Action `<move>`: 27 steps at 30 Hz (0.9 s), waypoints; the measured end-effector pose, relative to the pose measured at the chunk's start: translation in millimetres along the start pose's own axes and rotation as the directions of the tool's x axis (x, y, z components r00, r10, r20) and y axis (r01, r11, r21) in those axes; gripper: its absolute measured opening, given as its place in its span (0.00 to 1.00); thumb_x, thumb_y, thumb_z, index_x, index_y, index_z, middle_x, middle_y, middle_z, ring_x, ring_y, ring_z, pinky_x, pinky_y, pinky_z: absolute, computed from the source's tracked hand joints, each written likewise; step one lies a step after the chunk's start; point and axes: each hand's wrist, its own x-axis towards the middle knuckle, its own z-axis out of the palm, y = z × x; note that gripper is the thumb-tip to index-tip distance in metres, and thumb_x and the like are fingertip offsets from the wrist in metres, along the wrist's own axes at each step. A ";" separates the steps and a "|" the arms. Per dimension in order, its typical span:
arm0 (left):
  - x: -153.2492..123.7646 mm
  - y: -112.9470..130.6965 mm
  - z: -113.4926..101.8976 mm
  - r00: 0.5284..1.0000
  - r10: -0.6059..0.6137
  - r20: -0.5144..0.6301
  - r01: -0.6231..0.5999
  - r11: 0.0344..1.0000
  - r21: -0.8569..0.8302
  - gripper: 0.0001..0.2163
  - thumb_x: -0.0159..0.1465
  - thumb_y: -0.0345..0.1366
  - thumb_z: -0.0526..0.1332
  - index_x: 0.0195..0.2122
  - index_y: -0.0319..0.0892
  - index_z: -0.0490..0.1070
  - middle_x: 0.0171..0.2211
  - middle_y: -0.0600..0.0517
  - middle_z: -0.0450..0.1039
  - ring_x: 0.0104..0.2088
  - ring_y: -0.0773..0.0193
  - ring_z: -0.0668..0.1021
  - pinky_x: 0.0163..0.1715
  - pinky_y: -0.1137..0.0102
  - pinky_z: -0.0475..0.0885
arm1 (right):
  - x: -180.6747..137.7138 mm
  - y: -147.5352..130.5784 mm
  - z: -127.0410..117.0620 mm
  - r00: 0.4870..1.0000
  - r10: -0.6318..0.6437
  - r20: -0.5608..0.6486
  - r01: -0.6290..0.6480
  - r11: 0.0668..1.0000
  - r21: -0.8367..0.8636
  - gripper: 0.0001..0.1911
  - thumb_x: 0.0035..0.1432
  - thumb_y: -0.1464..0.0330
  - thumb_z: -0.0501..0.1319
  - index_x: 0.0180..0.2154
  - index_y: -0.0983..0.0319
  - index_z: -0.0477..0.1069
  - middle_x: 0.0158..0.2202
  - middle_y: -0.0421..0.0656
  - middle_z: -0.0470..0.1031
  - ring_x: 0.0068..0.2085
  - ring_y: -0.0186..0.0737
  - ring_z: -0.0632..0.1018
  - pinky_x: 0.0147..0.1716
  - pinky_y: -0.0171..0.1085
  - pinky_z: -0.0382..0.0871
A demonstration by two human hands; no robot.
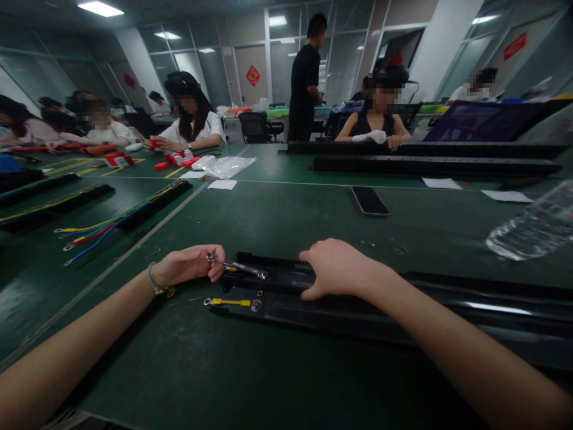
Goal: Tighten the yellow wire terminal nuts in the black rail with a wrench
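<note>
"Wrench [242, 268] is noticed first. How is it held?"

"Its near end is pinched between the thumb and fingers of the left hand [192, 264]. The wrist above is circled by a thin band [156, 283]."

"And its far end?"

"That ring is set over a fastener [264, 275] in the rear black rail [289, 276], close to the rail's left end."

"Is the right hand [335, 269] engaged too?"

"It is laid across the rear rail, thumb and forefinger spread wide apart; whether the rail is squeezed cannot be told."

"What is placed just in front?"

"A front black rail [295, 307] is set alongside. A yellow lead [233, 303] is attached near its left end, the ring terminal extended past the edge."

"And farther out on the green table [179, 370]?"

"A phone [370, 201] is laid beyond the rails, and a clear bottle [532, 221] is rested on its side at the right. At the left, coloured wires [101, 230] are fanned out from another rail [156, 205]. Across the table, a red item [154, 142] is held by a seated co-worker [210, 128]."
</note>
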 end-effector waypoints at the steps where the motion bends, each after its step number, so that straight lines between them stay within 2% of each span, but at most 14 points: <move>1: -0.8 -0.4 -1.2 1.000 -0.008 0.016 0.008 1.000 0.009 0.17 0.53 0.45 0.56 0.36 0.35 0.66 0.23 0.49 0.64 0.26 0.60 0.67 0.28 0.68 0.62 | 0.1 -0.2 -0.1 1.000 -0.002 0.000 0.002 1.000 -0.004 0.32 0.37 0.51 0.59 0.41 0.65 0.71 0.32 0.48 0.74 0.33 0.46 0.73 0.30 0.42 0.67; 6: -2.6 -1.0 -2.6 0.999 -0.020 0.048 0.019 0.999 0.028 0.17 0.53 0.45 0.57 0.36 0.35 0.67 0.23 0.49 0.65 0.26 0.60 0.67 0.28 0.68 0.62 | 0.2 -0.6 -0.3 1.000 0.002 0.006 -0.002 1.000 -0.015 0.31 0.37 0.51 0.59 0.40 0.65 0.71 0.32 0.48 0.74 0.32 0.45 0.73 0.30 0.42 0.68; 12: 0.9 0.7 4.0 0.999 0.029 -0.023 -0.029 1.000 -0.002 0.21 0.52 0.44 0.57 0.44 0.35 0.63 0.26 0.49 0.62 0.28 0.62 0.65 0.28 0.69 0.64 | 0.4 -0.3 0.7 1.000 -0.003 -0.008 0.003 1.000 -0.012 0.31 0.36 0.51 0.59 0.40 0.64 0.71 0.32 0.48 0.74 0.33 0.46 0.73 0.31 0.42 0.67; 21: 2.5 0.7 5.0 0.999 0.022 -0.045 -0.023 0.999 -0.030 0.27 0.52 0.43 0.57 0.51 0.36 0.56 0.28 0.50 0.60 0.28 0.61 0.65 0.27 0.69 0.64 | 0.6 -1.4 -0.5 1.000 0.006 0.005 -0.006 1.000 -0.017 0.32 0.36 0.51 0.59 0.42 0.65 0.71 0.33 0.49 0.74 0.33 0.46 0.73 0.30 0.42 0.67; 24: 2.7 1.3 5.6 0.999 0.016 -0.052 -0.018 1.000 -0.023 0.27 0.52 0.43 0.57 0.51 0.36 0.55 0.28 0.49 0.60 0.28 0.61 0.65 0.27 0.69 0.64 | 0.4 -1.1 -0.5 1.000 0.004 0.003 -0.004 1.000 -0.014 0.32 0.36 0.51 0.59 0.41 0.64 0.71 0.33 0.49 0.74 0.33 0.46 0.73 0.30 0.42 0.68; 27: 2.6 1.5 5.7 0.999 0.015 -0.047 -0.016 1.000 -0.014 0.24 0.52 0.42 0.57 0.47 0.36 0.58 0.27 0.49 0.60 0.28 0.61 0.65 0.27 0.69 0.64 | 0.7 -1.0 0.3 1.000 -0.001 0.004 0.001 1.000 -0.022 0.32 0.37 0.50 0.59 0.41 0.65 0.71 0.33 0.49 0.74 0.34 0.46 0.73 0.31 0.42 0.68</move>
